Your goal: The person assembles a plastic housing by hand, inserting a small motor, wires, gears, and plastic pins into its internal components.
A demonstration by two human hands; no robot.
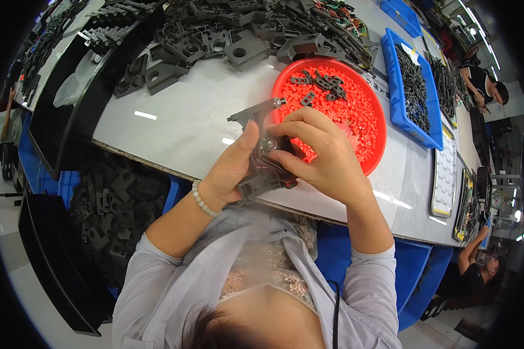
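Person's left hand (230,168) grips one dark part (259,181) above the near edge of the bench (174,125), the right hand (330,158) pinching it, beside one red tray (382,125), one blue bin (424,139) farther right bearing one illegible white label (410,53).

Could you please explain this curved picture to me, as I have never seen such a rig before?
No machine is at work here, just a person's two bare hands. The only view comes from a fisheye camera on the person's head, looking down, so straight edges bend near the rim. The left hand, with a beaded bracelet on its wrist, holds a dark grey part; the right hand has its thumb and fingers at it. On the white table are a round red tub of small red pieces, a heap of dark moulded parts and a blue crate.
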